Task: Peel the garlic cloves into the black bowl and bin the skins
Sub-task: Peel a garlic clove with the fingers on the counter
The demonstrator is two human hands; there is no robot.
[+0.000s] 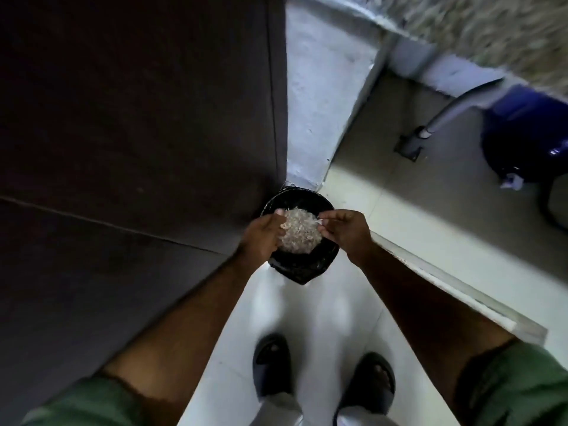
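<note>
A pile of pale garlic skins (299, 230) sits between my two hands, held over a round bin lined with a black bag (302, 267) on the floor. My left hand (262, 233) cups the pile from the left with curled fingers. My right hand (345, 230) pinches the pile's right edge with thumb and fingertips. What lies under the skins is hidden, so I cannot tell whether they rest on a sheet or only in my hands. The black bowl and the garlic cloves are out of sight.
A dark wooden door or cabinet side (138, 133) fills the left. The bin stands in the corner by a pale wall (319, 103). A raised threshold (445, 281) runs to the right, with a blue container (528, 133) and a grey pipe (448, 115) beyond. My sandalled feet (322, 370) stand on white floor.
</note>
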